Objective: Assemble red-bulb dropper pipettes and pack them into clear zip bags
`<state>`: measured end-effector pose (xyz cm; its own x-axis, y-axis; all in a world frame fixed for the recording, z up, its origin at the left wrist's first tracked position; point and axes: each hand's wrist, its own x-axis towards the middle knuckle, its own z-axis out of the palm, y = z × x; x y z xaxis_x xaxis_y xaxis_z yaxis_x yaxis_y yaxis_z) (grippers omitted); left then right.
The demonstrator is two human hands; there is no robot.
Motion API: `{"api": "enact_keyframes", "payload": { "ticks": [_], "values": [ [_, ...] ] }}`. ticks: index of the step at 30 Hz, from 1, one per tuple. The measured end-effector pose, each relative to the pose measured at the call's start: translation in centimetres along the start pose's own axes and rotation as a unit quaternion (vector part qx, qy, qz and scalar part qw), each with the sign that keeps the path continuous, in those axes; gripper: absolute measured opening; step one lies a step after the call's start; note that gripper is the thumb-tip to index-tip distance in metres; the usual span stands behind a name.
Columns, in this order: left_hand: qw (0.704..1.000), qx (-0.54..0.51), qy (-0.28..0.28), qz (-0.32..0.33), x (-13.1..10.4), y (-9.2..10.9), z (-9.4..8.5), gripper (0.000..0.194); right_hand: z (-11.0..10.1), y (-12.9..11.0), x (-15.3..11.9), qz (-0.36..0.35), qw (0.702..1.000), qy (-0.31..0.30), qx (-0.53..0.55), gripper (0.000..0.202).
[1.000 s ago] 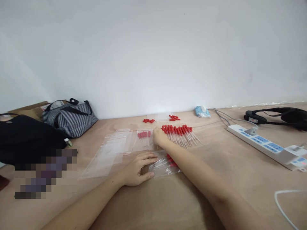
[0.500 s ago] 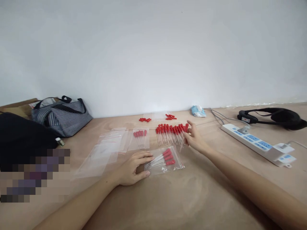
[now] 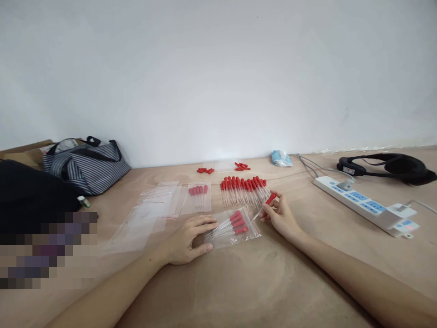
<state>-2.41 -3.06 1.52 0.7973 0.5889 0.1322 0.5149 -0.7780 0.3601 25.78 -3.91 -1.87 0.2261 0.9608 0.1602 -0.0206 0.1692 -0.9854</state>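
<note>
My right hand (image 3: pixel 280 215) pinches a glass dropper with a red bulb (image 3: pixel 271 198), its thin tip pointing down and left toward a clear bag. That clear zip bag (image 3: pixel 223 239) lies flat and holds several red-bulbed droppers (image 3: pixel 238 220). Fingertips of my left hand (image 3: pixel 194 238) rest on the bag's left end, thumb and fingers apart. Behind it, a row of red-topped droppers (image 3: pixel 243 184) lies side by side. Another clear bag with several droppers (image 3: pixel 198 190) is left of the row. Flat clear bags (image 3: pixel 143 218) overlap farther left.
Loose red bulbs (image 3: pixel 205 171) and more red bulbs (image 3: pixel 242 166) lie near the wall beside glass tubes. A blue-white packet (image 3: pixel 282 158), a power strip (image 3: pixel 362 198) and a black strapped device (image 3: pixel 406 167) are at right. A striped bag (image 3: pixel 94 166) and small bottle (image 3: pixel 83 202) are at left.
My right hand has moved from the right end of the dropper row toward me, bringing one dropper near the bag's right side. My left hand has stayed on the bag.
</note>
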Motion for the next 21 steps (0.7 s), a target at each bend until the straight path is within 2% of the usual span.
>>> {"api": "enact_keyframes", "payload": {
  "ticks": [8,12,17,21],
  "values": [
    [1.000,0.015,-0.011,-0.007,0.1,0.1,-0.1,0.045,0.5,-0.6,-0.7,0.002,0.999,0.029,0.040,0.055],
    [1.000,0.019,-0.015,-0.014,0.1,0.2,-0.1,0.045,0.7,-0.9,-0.9,0.001,0.999,0.025,0.045,0.053],
    [0.999,0.019,-0.020,-0.018,0.0,0.3,-0.2,0.045,0.8,-1.1,-1.5,0.048,0.998,0.005,0.035,0.051],
    [0.999,0.021,-0.021,-0.017,0.0,0.2,-0.2,0.046,0.8,-1.2,-1.8,0.054,0.998,0.011,0.043,0.049]
  ]
}}
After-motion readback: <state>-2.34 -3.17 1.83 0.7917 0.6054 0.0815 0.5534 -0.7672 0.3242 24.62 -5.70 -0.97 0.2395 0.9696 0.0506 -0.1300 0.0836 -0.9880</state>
